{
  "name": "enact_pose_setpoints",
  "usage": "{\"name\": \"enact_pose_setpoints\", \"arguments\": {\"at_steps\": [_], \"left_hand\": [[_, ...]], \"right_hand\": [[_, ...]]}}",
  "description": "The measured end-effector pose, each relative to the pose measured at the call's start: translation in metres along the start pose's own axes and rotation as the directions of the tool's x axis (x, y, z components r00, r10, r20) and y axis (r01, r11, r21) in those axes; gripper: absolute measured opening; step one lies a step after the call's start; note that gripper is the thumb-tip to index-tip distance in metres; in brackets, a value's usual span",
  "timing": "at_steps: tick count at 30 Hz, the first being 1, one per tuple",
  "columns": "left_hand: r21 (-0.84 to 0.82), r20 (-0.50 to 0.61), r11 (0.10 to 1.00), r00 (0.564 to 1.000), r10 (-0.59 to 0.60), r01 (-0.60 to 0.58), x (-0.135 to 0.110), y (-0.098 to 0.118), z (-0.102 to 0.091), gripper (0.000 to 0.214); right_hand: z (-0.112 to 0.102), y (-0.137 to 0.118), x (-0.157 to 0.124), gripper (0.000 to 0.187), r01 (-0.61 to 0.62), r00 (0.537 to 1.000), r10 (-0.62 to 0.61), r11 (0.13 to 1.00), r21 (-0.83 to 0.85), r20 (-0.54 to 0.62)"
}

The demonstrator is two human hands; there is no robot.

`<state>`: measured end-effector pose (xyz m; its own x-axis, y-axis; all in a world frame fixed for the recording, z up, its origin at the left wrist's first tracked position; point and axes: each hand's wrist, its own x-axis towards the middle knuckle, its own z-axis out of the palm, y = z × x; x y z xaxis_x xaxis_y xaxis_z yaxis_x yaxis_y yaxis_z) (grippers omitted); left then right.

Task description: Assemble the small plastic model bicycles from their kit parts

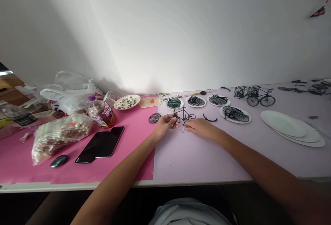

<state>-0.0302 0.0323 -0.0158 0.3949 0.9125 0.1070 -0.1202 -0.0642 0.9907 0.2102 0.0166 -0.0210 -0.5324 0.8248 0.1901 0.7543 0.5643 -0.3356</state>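
Note:
My left hand [167,125] is closed on one end of a dark miniature bicycle frame [184,114], pinching it just above the table. Close beside it, below the frame, my right hand [198,127] has its fingers pressed together around something small and dark that I cannot make out. A loose spoked wheel [154,118] lies left of my left hand. Just beyond my right hand rests a curved black strip [210,118]. Small plates of dark bicycle parts stand behind the hands, among them a plate of wheels [239,120].
Assembled miniature bicycles [260,99] stand at the back right, behind stacked white plates [284,124]. To the left are two phones [110,142], a black mouse-like object [59,161], a drink bottle [101,113] and a stuffed plastic bag [60,133]. A wall rises behind the table.

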Motion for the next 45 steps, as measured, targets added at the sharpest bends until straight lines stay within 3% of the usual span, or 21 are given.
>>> {"name": "enact_pose_setpoints", "arguments": {"at_steps": [4,10,18,28,32,35,39,45], "left_hand": [[0.01,-0.031,1.0,0.999,-0.008,0.008,-0.001,0.002,0.0,0.056],[0.052,-0.111,0.999,0.994,0.013,-0.007,-0.003,0.008,0.004,0.048],[0.267,-0.166,0.958,0.974,0.153,-0.105,-0.007,0.012,0.008,0.044],[0.346,-0.224,0.92,0.936,0.271,-0.184,-0.007,0.005,0.009,0.033],[0.52,-0.225,0.807,0.867,0.444,-0.279,-0.006,0.01,0.0,0.027],[0.688,-0.179,0.674,0.837,0.517,-0.27,-0.004,0.013,-0.009,0.024],[0.834,-0.111,0.513,0.848,0.519,-0.205,-0.001,0.012,-0.018,0.026],[0.897,0.008,0.381,0.867,0.498,-0.226,-0.004,0.014,-0.016,0.028]], "right_hand": [[0.0,-0.008,-0.001,0.019,-0.05,0.999,0.05,0.998,-0.028,0.006],[-0.006,-0.014,0.0,0.024,-0.082,0.996,0.083,0.995,0.061,-0.015],[-0.01,-0.02,-0.001,0.023,-0.09,0.992,0.107,0.974,0.207,-0.072],[-0.012,-0.024,-0.003,0.026,-0.084,0.986,0.121,0.955,0.284,-0.114],[-0.012,-0.025,-0.004,0.028,-0.075,0.986,0.114,0.952,0.296,-0.118],[-0.01,-0.024,-0.004,0.029,-0.08,0.987,0.119,0.947,0.31,-0.11],[-0.008,-0.021,-0.003,0.031,-0.096,0.986,0.132,0.946,0.309,-0.099],[-0.01,-0.025,-0.005,0.031,-0.084,0.985,0.128,0.943,0.321,-0.119]]}}
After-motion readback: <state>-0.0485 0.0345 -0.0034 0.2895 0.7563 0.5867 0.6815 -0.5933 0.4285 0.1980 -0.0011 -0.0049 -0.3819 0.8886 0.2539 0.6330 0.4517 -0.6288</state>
